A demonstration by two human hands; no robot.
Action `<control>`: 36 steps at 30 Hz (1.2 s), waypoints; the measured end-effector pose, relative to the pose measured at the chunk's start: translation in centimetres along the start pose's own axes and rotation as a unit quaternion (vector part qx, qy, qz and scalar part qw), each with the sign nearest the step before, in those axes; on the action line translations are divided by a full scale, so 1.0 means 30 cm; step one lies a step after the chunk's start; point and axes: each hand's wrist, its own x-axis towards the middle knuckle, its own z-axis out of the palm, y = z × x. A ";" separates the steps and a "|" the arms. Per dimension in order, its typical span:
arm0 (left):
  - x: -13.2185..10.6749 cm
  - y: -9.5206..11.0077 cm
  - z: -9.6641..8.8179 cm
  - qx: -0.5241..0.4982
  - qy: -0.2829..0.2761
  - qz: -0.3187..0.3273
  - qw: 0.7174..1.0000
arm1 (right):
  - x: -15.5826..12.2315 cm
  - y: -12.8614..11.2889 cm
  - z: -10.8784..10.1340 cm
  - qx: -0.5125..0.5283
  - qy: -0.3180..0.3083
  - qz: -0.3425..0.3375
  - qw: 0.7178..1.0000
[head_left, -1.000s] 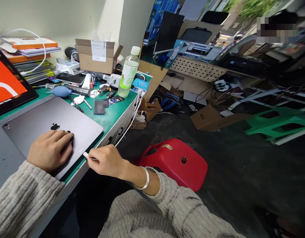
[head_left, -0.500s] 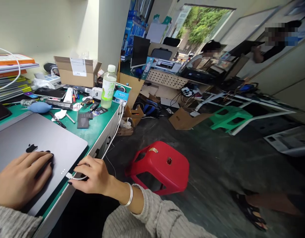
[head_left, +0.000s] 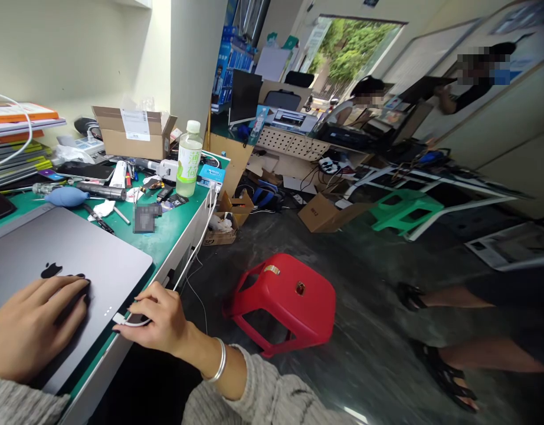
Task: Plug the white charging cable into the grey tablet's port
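resting palm-down on the grey tablet [head_left: 99, 245], the left hand [head_left: 42, 324] has its fingers loosely bent just below the dark logo [head_left: 51, 271], laid on the slab rather than wrapped round it. the right hand [head_left: 161, 321] is beside the tablet's right-hand edge, thumb and fingers closed about the white cable [head_left: 134, 323] by its plug [head_left: 119, 319]. the two hands are apart, the plug between them. that plug sits at the tablet's edge near some small dots [head_left: 108, 310]; whether it is seated i cannot tell.

the cable looks light and limp, so it is better held by the stiff plug body, as tugging the cord could strain it. the tablet looks thin, rigid and smooth, probably a little slippery and of modest weight; it would best be taken by two opposite edges and kept from bending, since a screen underneath would likely be fragile.

it lies flat on the green table [head_left: 168, 233], under and ahead of the left hand. farther out, the cable runs along the table's side to a small blue and white box [head_left: 211, 175], just beside a drink bottle [head_left: 189, 168]; a red stool [head_left: 294, 289] stands beyond the right hand.
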 end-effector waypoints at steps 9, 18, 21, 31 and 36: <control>0.001 0.002 -0.002 0.001 0.006 0.001 1.000 | 0.004 -0.002 0.001 0.005 0.005 0.003 1.000; 0.006 0.002 -0.001 0.005 0.006 0.001 1.000 | -0.017 0.004 0.006 -0.018 -0.052 0.026 0.998; 0.005 0.004 -0.001 0.007 0.006 0.002 1.000 | -0.019 0.005 0.006 -0.014 -0.052 0.027 0.998; 0.008 0.009 -0.006 0.012 0.013 -0.001 1.000 | -0.008 0.000 0.004 -0.003 -0.021 0.017 1.000; 0.005 0.008 -0.005 0.017 0.014 -0.006 1.000 | -0.012 0.002 0.005 -0.004 -0.021 0.018 1.000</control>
